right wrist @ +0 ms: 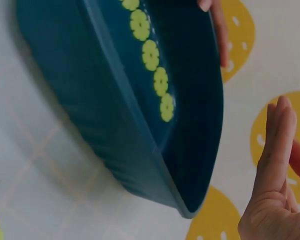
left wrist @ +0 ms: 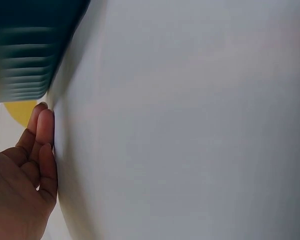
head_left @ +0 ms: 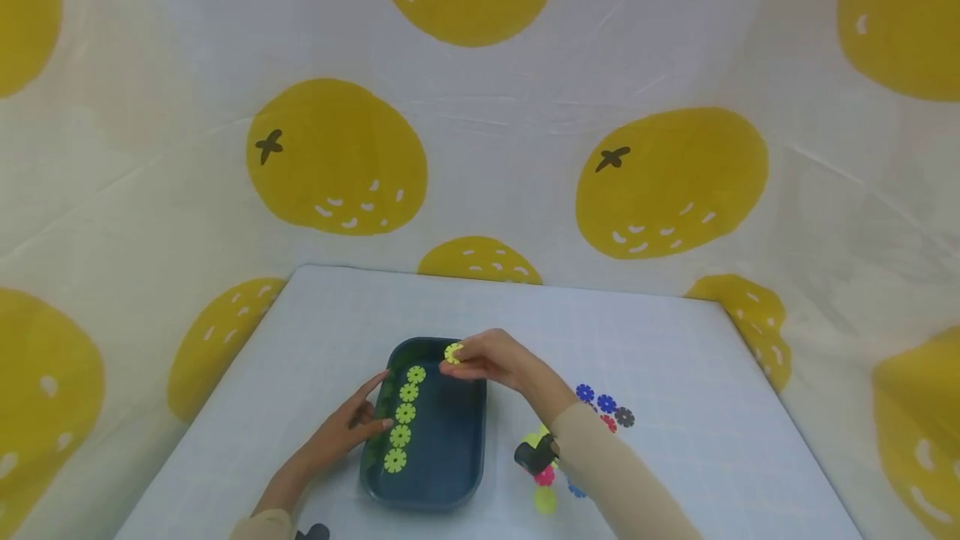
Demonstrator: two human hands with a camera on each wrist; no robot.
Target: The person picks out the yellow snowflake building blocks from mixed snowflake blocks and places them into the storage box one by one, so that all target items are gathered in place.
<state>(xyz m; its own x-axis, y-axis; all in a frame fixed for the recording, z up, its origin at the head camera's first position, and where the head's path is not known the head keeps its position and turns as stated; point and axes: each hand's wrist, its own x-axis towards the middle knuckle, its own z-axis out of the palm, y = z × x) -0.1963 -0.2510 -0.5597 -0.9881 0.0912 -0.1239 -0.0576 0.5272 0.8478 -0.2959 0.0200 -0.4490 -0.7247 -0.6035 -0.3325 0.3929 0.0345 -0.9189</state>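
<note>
A dark blue-green tray (head_left: pixel 442 482) lies on the table, with several yellow-green notched plastic discs (head_left: pixel 405 413) in a lengthwise row near its left side. My left hand (head_left: pixel 347 432) holds the tray's left rim, thumb over the inside and fingers along the outside. In the left wrist view, those fingers (left wrist: pixel 46 127) lie low beside the tray's ribbed wall (left wrist: pixel 25 65). Over the tray's far right corner, my right hand (head_left: pixel 491 357) pinches another yellow-green notched disc (head_left: pixel 452 353) between thumb and fingers. The right wrist view shows the right hand (right wrist: pixel 272 175) beyond the tray's end, its disc hidden.
Right of the tray, blue discs (head_left: pixel 606 403), a black disc (head_left: pixel 624 417) and a red disc (head_left: pixel 608 422) lie loose. Pink (head_left: pixel 545 476) and yellow-green discs (head_left: pixel 545 500) lie nearer, partly behind the right forearm and its dark wrist camera (head_left: pixel 534 457). A fruit-print cloth (head_left: pixel 495 173) hangs behind.
</note>
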